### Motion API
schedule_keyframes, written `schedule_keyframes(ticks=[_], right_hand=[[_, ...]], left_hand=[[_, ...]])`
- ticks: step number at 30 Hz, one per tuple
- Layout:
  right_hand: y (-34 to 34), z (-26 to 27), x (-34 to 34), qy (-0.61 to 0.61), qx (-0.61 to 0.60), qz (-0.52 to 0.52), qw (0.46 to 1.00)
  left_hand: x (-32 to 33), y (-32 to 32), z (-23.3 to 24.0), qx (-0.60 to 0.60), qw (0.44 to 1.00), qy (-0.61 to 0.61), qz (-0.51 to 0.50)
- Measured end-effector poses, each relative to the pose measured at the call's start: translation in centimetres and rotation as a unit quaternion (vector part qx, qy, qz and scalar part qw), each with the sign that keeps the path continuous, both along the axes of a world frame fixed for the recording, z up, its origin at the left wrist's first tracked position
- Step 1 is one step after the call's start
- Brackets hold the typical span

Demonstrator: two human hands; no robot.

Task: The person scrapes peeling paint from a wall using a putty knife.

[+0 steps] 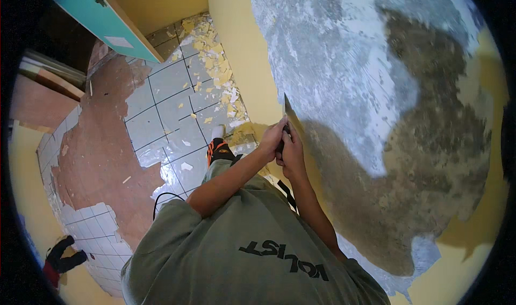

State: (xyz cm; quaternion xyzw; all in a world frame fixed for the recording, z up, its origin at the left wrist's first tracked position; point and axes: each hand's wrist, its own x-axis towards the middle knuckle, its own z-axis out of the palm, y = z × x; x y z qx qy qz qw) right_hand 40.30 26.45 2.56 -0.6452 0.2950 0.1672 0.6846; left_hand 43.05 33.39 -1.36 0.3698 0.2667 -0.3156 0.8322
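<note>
Both my hands are wrapped around the dark handle of a scraper point(286, 103), whose thin metal blade points away from me. My left hand point(274, 137) overlaps its handle from the left, and my right hand point(292, 149) closes on it from the right. The blade meets the wall where yellow paint point(246, 42) borders a stripped grey and white patch point(314, 42); whether its tip is under the paint I cannot tell. My fingers partly hide the handle. Shadows fall across the bare patch at the right.
Yellow paint flakes point(217, 65) lie along the foot of the wall on grey floor tiles point(173, 83). A turquoise door point(100, 18) stands open at the upper left. Reddish-brown bare floor point(105, 143) borders the tiles. Another person's dark-trousered legs point(66, 256) show at the lower left.
</note>
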Motion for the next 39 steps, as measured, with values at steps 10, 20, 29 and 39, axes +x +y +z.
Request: schedule_keyframes(ticks=[10,20,29,39], right_hand=[[3.7,-7.3,4.3,-0.087,-0.152,-0.036,0.984],[5.4,-12.8,10.6,-0.056,-0.212,0.046,0.975],[5.4,-0.6,5.2,0.126,-0.041,0.043,0.990],[5.3,-4.0,4.1,-0.015,-0.221,0.078,0.972]], left_hand=[[5.4,2.0,-5.8,-0.107,0.991,0.080,0.019],[10.5,4.0,-13.1,-0.146,0.987,0.036,0.051],[7.0,4.1,-8.0,-0.066,0.985,0.161,-0.002],[6.7,3.3,-5.8,-0.022,0.995,0.078,-0.056]])
